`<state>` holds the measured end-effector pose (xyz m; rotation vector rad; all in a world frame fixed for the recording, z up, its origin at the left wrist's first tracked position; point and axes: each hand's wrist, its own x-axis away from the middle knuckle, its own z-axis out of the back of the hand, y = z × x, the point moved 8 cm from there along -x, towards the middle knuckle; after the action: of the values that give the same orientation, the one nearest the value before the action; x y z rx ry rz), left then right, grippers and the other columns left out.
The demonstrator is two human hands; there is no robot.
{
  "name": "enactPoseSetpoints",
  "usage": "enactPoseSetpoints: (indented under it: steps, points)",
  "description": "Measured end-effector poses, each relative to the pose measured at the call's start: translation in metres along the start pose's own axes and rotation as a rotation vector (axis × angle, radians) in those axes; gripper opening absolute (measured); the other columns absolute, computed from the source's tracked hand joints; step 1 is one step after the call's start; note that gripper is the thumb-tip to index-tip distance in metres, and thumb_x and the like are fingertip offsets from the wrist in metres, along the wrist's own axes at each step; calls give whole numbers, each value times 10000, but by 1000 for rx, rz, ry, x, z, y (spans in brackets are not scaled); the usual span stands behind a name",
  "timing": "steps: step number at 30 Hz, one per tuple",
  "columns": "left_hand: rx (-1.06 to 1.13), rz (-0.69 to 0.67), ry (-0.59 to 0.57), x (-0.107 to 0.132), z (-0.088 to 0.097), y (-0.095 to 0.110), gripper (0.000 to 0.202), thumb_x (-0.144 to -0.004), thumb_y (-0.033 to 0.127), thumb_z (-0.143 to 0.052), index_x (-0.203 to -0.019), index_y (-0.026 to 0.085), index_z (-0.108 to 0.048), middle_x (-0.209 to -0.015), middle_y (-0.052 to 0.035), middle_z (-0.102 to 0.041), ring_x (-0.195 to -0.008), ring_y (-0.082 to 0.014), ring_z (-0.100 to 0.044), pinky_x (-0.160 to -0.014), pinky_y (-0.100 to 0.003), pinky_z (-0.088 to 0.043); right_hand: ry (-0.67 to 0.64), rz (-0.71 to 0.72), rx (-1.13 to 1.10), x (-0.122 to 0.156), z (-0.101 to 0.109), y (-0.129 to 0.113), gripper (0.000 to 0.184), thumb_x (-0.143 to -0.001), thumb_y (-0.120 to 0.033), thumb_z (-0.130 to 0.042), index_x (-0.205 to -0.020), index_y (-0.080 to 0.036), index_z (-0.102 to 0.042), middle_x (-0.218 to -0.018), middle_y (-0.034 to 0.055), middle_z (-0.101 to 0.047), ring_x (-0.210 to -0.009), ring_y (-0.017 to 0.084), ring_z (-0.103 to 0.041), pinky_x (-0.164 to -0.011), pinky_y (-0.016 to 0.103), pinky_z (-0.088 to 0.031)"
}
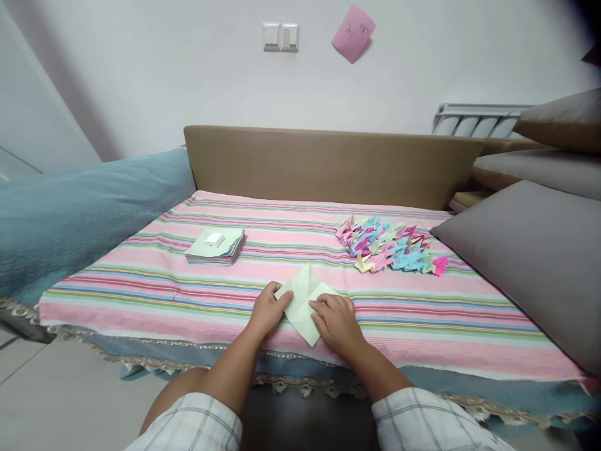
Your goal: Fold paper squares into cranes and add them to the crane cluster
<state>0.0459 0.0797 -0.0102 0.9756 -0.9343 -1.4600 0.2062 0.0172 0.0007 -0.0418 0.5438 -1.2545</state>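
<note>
Here, left hand (pixel 270 309) pinches pale green paper (pixel 300 308) at left corner; right hand (pixel 337 318) touches right side, can't quite tell if grip closed.

A pink note (pixel 353 34) with some scribbles is being displayed on the white wall (pixel 197 69), just right of two switch panels (pixel 290 37). A radiator-looking thing (pixel 488 109) is being half hidden by the brown backrest (pixel 323 164), and the right side's kinda being hogged by grey cushions (pixel 530 269). Left end's being filled by a blue-covered armrest (pixel 94 200).
</note>
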Motion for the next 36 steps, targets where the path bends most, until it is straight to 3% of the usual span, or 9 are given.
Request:
enactPoseSetpoints:
  steps: [6, 14, 20, 24, 29, 32, 36]
  points:
    - [1, -69, -44, 9, -3, 5, 249, -684, 340, -608, -857, 198, -498, -749, 32, -604, -579, -116, -514, -542, -218, -382, -18, -19, 27, 0, -5, 3, 262, -854, -296, -516, -1103, -295, -599, -1063, 34, -585, -1001, 200, -481, -916, 378, -244]
    - [-235, -202, -151, 26, -14, 18, 313, -677, 258, -627, -967, 211, -521, -870, 17, -641, -639, -122, -536, -606, -236, -409, -8, -9, 13, 0, -7, 4, 249, -856, -290, -517, -1090, -281, -601, -1053, 49, -586, -999, 209, -478, -902, 382, -250]
    - [-527, -565, -254, 44, -29, 36, 301, -616, 238, -729, -887, 213, -600, -960, -28, -648, -934, -213, -553, -847, -347, -398, -13, 1, 48, 0, -9, 7, 200, -859, -283, -497, -1005, -246, -629, -1016, 63, -577, -979, 215, -464, -887, 374, -256]
    - [-633, -655, -318, 47, -35, 33, 354, -618, 220, -747, -949, 223, -624, -983, -42, -650, -948, -222, -552, -835, -359, -405, -26, -4, 66, 1, -10, 9, 179, -831, -232, -511, -953, -223, -642, -948, 71, -573, -956, 220, -459, -876, 369, -260]
    - [-707, -710, -269, 42, -40, 27, 165, -771, 208, -611, -924, 224, -671, -1013, -59, -661, -932, -211, -568, -820, -358, -429, 25, -40, 45, -1, -2, 11, 168, -842, -202, -478, -903, -215, -634, -904, 55, -567, -930, 202, -471, -875, 352, -260]
    - [-770, -732, -221, 41, -45, 28, 160, -810, 224, -565, -922, 221, -679, -1056, -63, -659, -931, -221, -567, -816, -373, -436, 42, -104, 43, -3, 1, 18, 177, -851, -187, -455, -883, -210, -627, -897, 51, -573, -921, 199, -478, -851, 347, -269]
    - [-807, -746, -250, 46, -52, 32, 206, -791, 343, -604, -946, 223, -667, -1068, -60, -656, -934, -237, -561, -836, -398, -425, 48, -166, 42, -3, 3, 26, 195, -848, -162, -442, -862, -214, -629, -881, 45, -580, -901, 193, -486, -833, 341, -275]
